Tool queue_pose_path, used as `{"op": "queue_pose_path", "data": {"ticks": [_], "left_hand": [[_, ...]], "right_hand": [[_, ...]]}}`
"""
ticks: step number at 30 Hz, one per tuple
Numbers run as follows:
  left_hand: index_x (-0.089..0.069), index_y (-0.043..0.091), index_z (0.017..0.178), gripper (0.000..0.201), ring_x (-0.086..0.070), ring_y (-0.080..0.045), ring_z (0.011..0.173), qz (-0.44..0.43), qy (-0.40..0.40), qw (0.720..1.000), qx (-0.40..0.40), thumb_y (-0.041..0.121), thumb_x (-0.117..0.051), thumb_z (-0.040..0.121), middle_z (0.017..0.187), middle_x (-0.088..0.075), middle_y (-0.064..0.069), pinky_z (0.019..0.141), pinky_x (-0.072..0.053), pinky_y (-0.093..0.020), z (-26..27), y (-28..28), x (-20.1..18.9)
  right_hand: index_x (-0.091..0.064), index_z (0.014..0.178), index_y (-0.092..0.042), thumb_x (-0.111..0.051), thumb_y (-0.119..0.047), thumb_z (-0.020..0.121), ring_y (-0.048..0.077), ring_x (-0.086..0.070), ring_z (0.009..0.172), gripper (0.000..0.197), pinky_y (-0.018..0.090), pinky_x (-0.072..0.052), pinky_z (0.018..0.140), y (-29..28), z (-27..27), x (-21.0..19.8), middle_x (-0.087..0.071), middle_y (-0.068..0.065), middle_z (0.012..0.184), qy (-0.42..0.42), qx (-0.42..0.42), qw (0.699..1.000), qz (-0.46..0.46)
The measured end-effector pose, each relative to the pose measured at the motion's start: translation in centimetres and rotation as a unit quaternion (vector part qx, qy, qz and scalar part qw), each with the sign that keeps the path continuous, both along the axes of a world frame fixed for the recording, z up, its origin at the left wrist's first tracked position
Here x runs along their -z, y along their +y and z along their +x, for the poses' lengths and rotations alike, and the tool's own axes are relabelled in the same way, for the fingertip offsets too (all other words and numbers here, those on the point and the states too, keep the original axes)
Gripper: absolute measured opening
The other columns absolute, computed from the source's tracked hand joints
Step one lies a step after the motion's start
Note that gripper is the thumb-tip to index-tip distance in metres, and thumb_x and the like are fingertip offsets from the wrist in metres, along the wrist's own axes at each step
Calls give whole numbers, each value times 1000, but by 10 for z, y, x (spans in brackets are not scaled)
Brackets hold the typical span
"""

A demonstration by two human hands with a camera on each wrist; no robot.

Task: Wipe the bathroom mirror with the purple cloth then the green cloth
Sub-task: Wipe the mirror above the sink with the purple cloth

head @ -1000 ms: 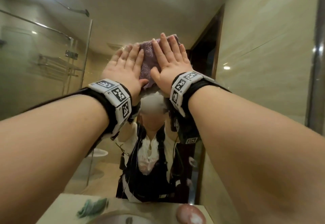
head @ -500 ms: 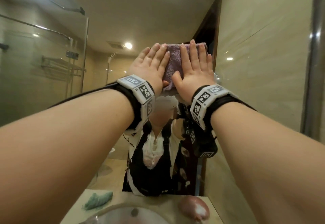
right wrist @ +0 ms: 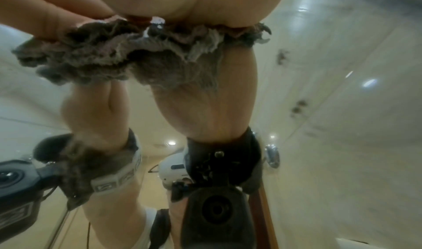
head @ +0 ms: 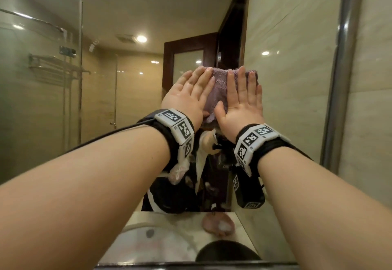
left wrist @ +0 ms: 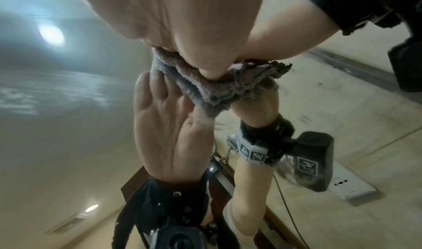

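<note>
Mirror (head: pixel 286 104): large, rigid, smooth pane fixed to the wall above the surface (head: pixel 246 235). It is judged hard and slippery, and breakable under a sharp knock; even, spread pressure is suited to it.

Purple cloth (head: pixel 220 91): pressed flat against the glass at about the middle of the mirror, right of centre. A soft, limp, fluffy fabric is shown, bunched into folds along its lower edge in both wrist views (left wrist: pixel 205 94) (right wrist: pixel 128 65). It is judged light and compliant, likely to slide or crumple if pressed at one spot only. It is best held through flat palms over its two halves, not by a pinch at an edge.

Left hand (head: pixel 188 95): grip fully spread, fingers straight, laid on the cloth's left part; nothing is clasped.

Right hand (head: pixel 241 102): likewise flat and spread on the right part, thumb lying across the fabric.

Green cloth: not seen in these views.
</note>
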State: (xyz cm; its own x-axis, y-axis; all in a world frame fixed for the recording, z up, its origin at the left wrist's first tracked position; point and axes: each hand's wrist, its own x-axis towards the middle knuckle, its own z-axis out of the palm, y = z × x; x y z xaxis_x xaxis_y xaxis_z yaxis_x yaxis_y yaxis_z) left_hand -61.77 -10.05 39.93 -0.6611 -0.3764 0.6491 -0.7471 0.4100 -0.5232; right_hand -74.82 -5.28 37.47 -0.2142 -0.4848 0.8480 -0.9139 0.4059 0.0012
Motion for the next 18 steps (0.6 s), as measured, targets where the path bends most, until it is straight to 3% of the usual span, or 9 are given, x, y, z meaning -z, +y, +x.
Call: {"op": "queue_pose_path", "data": {"ticks": [5, 11, 18], "left_hand": [[23, 5, 144, 72, 23, -25, 140, -12, -9, 1000, 18, 45, -17, 100, 152, 27, -11, 112, 16, -36, -31, 19, 10], [21, 5, 145, 70, 22, -26, 141, -27, -23, 999, 41, 43, -17, 100, 152, 25, -12, 113, 14, -37, -80, 47, 8], [18, 5, 146, 69, 19, -26, 142, -25, 2, 993, 115, 44, -13, 99, 154, 22, -12, 112, 15, -37, -134, 70, 3]], "right_hand": [[21, 145, -17, -22, -42, 90, 23, 24, 141, 74, 36, 19, 112, 23, -30, 9, 25, 5, 154, -7, 22, 1000, 18], [19, 146, -15, -33, -33, 94, 24, 24, 141, 76, 36, 16, 114, 55, -70, 6, 26, 6, 153, -32, 48, 998, 21], [19, 146, -11, -35, -25, 93, 26, 22, 141, 76, 35, 15, 114, 85, -107, -3, 25, 8, 153, -80, 66, 995, 8]]}}
